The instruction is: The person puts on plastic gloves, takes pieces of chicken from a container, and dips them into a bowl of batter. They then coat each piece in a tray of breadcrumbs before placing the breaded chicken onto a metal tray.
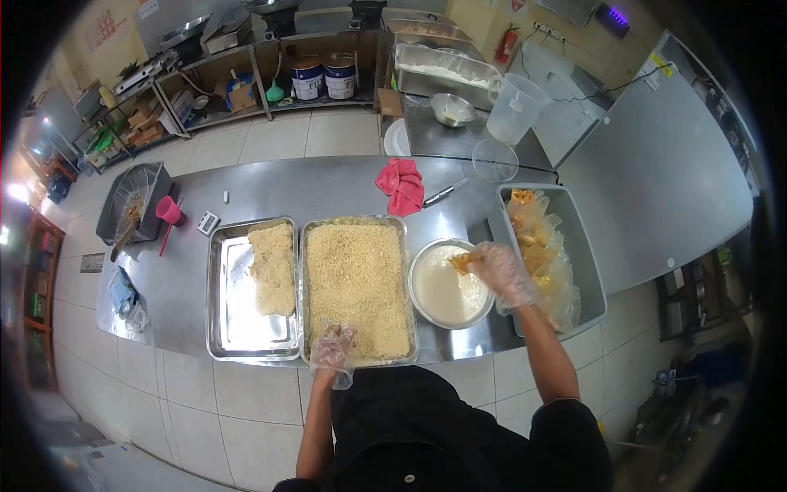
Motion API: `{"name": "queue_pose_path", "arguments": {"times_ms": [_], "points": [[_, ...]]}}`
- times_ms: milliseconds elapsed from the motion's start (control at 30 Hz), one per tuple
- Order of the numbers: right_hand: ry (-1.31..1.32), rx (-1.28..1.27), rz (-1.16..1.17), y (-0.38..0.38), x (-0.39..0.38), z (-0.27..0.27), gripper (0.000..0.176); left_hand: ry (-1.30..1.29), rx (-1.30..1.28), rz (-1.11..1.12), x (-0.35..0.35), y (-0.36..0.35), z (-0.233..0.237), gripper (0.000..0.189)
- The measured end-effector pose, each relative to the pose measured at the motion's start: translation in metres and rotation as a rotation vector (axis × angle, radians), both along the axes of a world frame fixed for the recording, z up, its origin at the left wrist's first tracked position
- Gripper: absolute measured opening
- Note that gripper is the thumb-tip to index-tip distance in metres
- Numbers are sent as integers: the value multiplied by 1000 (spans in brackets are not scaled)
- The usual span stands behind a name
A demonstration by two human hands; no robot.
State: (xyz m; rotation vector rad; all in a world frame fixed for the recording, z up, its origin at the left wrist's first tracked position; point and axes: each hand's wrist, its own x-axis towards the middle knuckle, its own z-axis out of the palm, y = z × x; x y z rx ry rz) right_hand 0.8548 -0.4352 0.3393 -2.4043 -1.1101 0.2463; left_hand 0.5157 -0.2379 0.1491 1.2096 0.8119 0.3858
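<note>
Steel desk [311, 184]: right fingers [482, 259] pinch a piece [461, 262] over batter bowl [413, 283], left fingers [336, 336] slack on crumb tray [358, 220]; leftward tray [238, 307] only one-third filled.

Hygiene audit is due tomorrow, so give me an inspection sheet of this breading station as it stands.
Surface: steel counter, shiny, trays set side by side.
Job's things: crumb tray full; left tray half bare, coated pieces along its right side; batter bowl; bin of bagged pieces at right.
Clutter: red cloth, pink cup, metal utensil, small white device behind the trays.
Hands: both gloved; right hand pinches an orange piece over the batter bowl; left hand rests at the crumb tray's near rim, grip unclear.
Cables: black cable over the grey top, far right.
Surroundings: tiled floor, shelves, blue drums, fire extinguisher.
</note>
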Motion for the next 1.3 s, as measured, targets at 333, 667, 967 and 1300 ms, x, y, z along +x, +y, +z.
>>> {"name": "queue_pose_path", "arguments": {"times_ms": [333,667,967,1300], "points": [[-401,-259,46,1,-44,-147,32,54,116,-249,-9,29,-20,41],[-25,-71,-176,1,-3,0,28,168,305,-397,0,69,-5,31],[201,239,-281,-20,-19,123,24,68,409,-747,11,56,4,42],[261,263,-391,2,-38,29,20,47,913,-706,61,68,5,50]]}}
